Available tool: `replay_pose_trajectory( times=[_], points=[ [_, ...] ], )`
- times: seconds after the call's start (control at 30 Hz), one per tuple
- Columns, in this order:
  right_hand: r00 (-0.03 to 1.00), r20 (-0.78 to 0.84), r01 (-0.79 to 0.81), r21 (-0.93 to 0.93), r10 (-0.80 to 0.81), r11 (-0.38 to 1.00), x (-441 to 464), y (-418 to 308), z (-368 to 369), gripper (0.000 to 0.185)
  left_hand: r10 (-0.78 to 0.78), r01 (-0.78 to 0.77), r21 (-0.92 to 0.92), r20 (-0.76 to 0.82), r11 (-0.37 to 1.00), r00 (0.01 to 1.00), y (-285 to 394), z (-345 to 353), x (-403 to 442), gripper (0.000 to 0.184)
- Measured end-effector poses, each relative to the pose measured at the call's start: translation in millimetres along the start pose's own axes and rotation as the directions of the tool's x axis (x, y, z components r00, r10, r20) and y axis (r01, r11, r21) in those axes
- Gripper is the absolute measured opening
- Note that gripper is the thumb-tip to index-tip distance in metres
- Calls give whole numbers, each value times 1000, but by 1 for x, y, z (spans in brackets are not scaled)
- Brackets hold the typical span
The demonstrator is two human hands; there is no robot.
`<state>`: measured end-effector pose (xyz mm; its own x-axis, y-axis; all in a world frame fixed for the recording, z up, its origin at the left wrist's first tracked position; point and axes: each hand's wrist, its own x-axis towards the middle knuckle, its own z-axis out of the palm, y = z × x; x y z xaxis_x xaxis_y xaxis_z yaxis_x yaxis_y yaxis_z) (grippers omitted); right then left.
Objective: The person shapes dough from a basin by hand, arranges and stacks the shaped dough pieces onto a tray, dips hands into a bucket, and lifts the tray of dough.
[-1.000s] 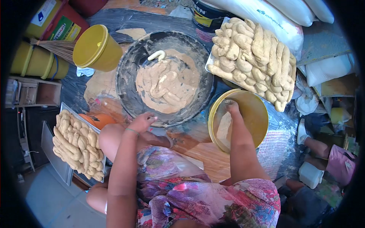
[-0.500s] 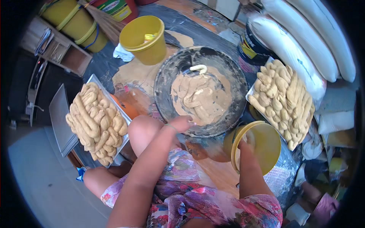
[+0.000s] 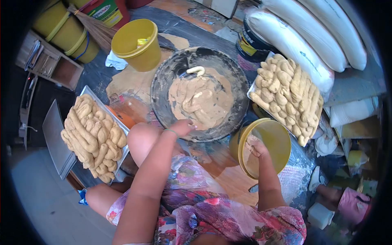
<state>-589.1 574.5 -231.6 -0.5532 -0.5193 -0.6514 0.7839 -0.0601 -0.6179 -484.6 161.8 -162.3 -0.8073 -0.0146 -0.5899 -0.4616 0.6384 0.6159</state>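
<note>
A wide black basin [image 3: 157,98] sits in front of me, with a layer of tan powder [image 3: 224,102] in its bottom. Pale dough strands [image 3: 196,98] lie partly buried in that powder, and one bare curved dough piece [image 3: 196,71] rests near the far side. My left hand [image 3: 183,127] is over the basin's near rim, fingers curled; what they hold, if anything, is hidden. Inside the tilted yellow bucket [image 3: 281,143] at the right, my right hand [image 3: 255,147] is closed on some tan powder, with more powder along the bucket's wall.
Trays heaped with dough pieces stand at left [image 3: 92,136] and right [image 3: 288,96]. Another yellow bucket [image 3: 141,51] is behind the basin. White sacks [image 3: 294,45] and a dark paint bucket [image 3: 249,43] are at the back right. Another person's leg [image 3: 328,192] shows at lower right.
My right hand has come up from deeper in the bucket, powder now showing in its fingers. My left hand stays by the basin's near rim. The whole view has shifted slightly.
</note>
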Motion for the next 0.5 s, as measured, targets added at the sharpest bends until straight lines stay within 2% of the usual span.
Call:
replay_pose_trajectory(
  times=[0.1, 0.2, 0.23, 0.3, 0.4, 0.5],
  points=[
    [997, 33, 71, -25, -70, 997, -10, -6, -4, 21, 26, -26, 2, -1, 1000, 1000, -9, 5, 5, 55],
    [979, -110, 176, 31, -171, 984, -31, -22, 33, 18, 24, -25, -13, -16, 1000, 1000, -6, 3, 0, 55],
    [985, -52, 169, 49, -167, 984, -37, -28, 37, 19, 19, -20, -22, -15, 1000, 1000, -5, 2, -2, 54],
    [985, 68, 153, 81, -158, 985, -45, -35, 43, 22, -8, 7, -54, -8, 999, 1000, -4, 1, -5, 53],
    [980, -78, 197, 199, -185, 960, -45, -35, 52, 33, -47, 46, -90, -2, 995, 999, -1, 2, -7, 51],
    [964, 9, 249, 310, -265, 918, -56, -46, 75, 44, -19, 17, -55, -46, 998, 999, -7, 4, -7, 49]
  ],
)
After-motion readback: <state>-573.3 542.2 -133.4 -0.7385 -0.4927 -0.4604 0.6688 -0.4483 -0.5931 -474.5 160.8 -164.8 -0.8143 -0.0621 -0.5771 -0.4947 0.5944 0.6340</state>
